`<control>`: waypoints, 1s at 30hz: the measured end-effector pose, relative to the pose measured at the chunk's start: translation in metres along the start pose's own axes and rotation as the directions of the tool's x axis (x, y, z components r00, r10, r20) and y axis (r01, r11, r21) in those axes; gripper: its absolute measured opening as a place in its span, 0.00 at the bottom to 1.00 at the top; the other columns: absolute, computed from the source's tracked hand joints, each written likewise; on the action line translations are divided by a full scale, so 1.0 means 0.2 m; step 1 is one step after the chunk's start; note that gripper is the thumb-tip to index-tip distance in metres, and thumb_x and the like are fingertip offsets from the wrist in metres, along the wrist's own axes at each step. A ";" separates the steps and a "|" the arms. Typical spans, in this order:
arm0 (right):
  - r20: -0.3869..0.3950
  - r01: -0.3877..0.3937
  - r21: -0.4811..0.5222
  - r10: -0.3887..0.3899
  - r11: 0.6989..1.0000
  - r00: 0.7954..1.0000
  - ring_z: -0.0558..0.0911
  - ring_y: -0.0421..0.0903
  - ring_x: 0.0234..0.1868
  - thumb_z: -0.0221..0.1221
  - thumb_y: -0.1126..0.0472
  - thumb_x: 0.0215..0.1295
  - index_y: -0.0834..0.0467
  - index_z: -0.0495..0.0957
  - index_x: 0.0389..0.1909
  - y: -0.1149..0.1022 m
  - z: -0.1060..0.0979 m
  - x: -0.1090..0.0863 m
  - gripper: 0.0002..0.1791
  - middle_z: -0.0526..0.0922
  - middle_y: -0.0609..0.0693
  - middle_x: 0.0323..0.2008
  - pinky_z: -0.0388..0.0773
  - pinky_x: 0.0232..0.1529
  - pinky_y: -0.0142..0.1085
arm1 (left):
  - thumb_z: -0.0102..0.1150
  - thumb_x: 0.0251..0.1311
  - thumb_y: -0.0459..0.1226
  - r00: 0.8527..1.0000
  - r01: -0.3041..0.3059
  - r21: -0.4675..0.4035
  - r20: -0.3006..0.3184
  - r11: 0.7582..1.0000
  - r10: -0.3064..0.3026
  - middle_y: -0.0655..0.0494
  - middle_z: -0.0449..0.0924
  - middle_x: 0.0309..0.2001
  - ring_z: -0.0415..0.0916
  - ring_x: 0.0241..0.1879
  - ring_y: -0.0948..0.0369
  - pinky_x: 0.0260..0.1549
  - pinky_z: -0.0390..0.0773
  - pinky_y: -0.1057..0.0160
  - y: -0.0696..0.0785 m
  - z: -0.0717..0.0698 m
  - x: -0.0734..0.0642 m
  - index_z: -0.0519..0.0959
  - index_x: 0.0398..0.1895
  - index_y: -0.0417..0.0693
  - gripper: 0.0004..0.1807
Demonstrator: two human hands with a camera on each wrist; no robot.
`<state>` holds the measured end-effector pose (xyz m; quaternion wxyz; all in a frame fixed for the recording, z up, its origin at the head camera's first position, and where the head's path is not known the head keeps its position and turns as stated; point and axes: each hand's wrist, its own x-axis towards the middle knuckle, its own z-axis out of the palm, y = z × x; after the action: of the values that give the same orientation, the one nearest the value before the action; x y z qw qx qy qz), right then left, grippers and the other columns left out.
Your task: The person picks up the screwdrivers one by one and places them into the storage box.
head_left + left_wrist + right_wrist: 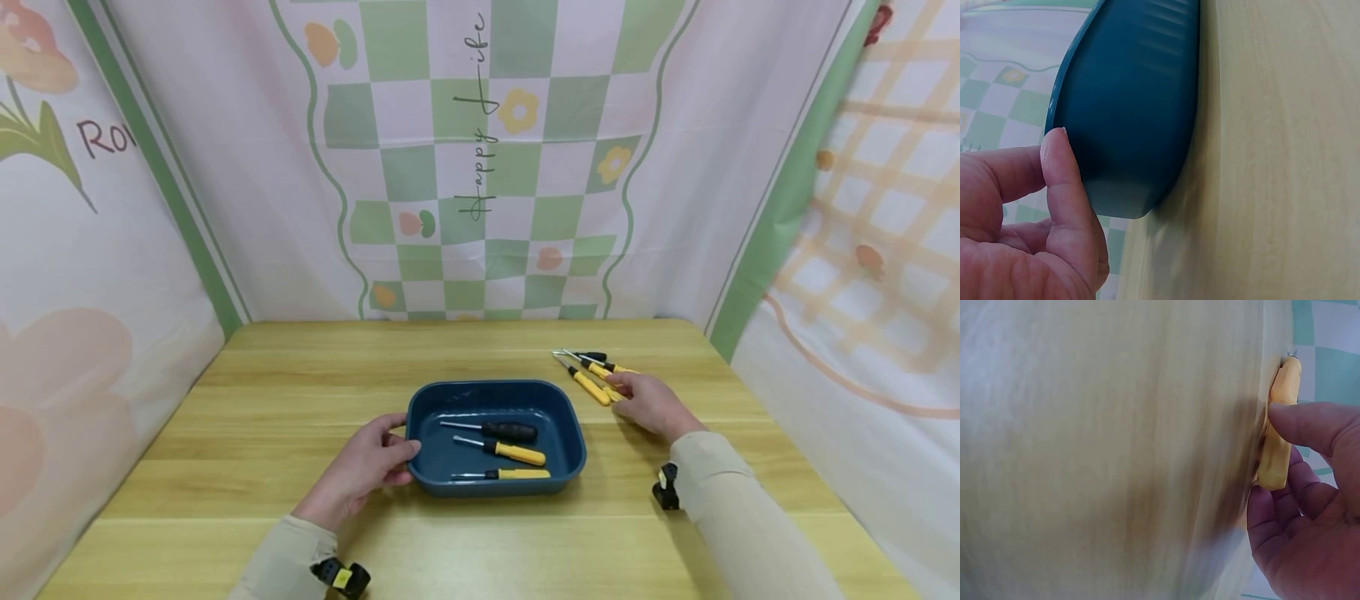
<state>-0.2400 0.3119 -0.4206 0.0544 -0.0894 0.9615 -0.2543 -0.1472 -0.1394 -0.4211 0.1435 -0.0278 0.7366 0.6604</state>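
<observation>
My left hand grips the left rim of a dark blue rectangular tray, thumb over the edge; the left wrist view shows the thumb at the tray's wall. Inside lie a black-handled screwdriver and two with yellow handles, one in the middle, one near the front wall. My right hand is at a small pile of screwdrivers right of the tray. Its thumb and fingers pinch a yellow screwdriver handle, whose shaft is hidden. Another yellow-handled screwdriver lies just left of these fingers.
More screwdrivers lie at the back of the pile, one with a black handle and others with yellow handles. Everything stands on a wood-grain table. Patterned cloth hangs behind the table and along both sides.
</observation>
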 end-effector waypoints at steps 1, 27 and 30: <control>-0.001 0.000 -0.003 0.000 1.000 1.000 0.80 0.66 0.59 0.62 0.65 0.70 0.69 0.72 0.69 0.00 0.00 0.00 0.28 0.78 0.72 0.61 0.76 0.61 0.62 | 0.62 0.72 0.34 1.000 0.000 0.002 0.000 1.000 0.000 0.43 0.76 0.45 0.79 0.32 0.56 0.31 0.87 0.65 0.00 0.00 0.00 0.68 0.75 0.41 0.30; -0.013 0.031 -0.035 -0.032 0.999 0.999 0.79 0.57 0.49 0.61 0.65 0.67 0.68 0.77 0.65 0.03 0.00 -0.01 0.26 0.83 0.65 0.52 0.77 0.56 0.58 | 0.61 0.73 0.33 1.000 -0.005 0.016 -0.002 1.000 0.005 0.43 0.75 0.45 0.79 0.32 0.56 0.32 0.87 0.64 0.00 0.00 0.00 0.68 0.75 0.41 0.29; -0.015 0.035 -0.032 -0.036 0.999 0.999 0.79 0.56 0.49 0.61 0.65 0.67 0.68 0.77 0.65 0.03 0.00 -0.02 0.26 0.83 0.64 0.52 0.78 0.56 0.58 | 0.61 0.72 0.33 1.000 -0.005 0.016 -0.003 1.000 0.005 0.43 0.75 0.45 0.79 0.32 0.56 0.32 0.87 0.64 0.00 0.00 0.00 0.67 0.75 0.41 0.30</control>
<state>-0.2381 0.3185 -0.4235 0.0411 -0.1053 0.9641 -0.2404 -0.1465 -0.1386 -0.4206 0.1408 -0.0259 0.7421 0.6548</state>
